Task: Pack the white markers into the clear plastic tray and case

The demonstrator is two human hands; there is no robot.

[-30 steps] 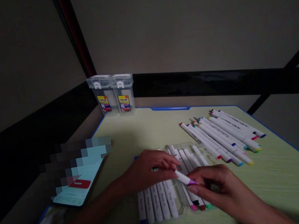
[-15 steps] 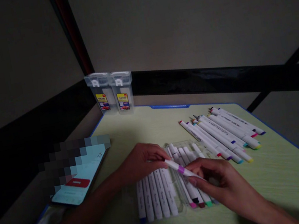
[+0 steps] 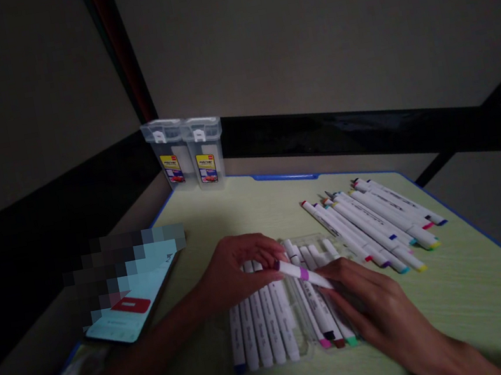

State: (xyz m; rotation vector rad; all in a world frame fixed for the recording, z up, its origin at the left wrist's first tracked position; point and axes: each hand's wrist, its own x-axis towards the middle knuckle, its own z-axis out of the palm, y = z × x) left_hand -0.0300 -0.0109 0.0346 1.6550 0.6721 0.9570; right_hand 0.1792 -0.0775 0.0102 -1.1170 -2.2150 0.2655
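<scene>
A white marker (image 3: 291, 270) with a purple middle band and a dark purple end slants between my hands, above the clear tray. My right hand (image 3: 372, 302) is closed around its lower right part, fingertips and thumb pinching it. At its dark upper left end, my left hand (image 3: 240, 270) curls with thumb and fingertips on either side. Beneath are two groups of white markers in a clear plastic tray (image 3: 308, 350): a left row (image 3: 261, 334) with printed barrels, and a right group (image 3: 325, 323) with pink, black, brown and green ends, partly hidden by my right hand.
Several loose markers (image 3: 367, 218) with coloured ends lie side by side at the table's right. A phone (image 3: 130, 305) with a lit screen rests at left. Two clear lidded boxes (image 3: 204, 153) stand at the back left corner of the blue-edged table (image 3: 244, 208).
My left fingers have parted slightly, so the marker's dark purple end now shows between them. My right hand has shifted a little right and turned over more, still holding the marker.
</scene>
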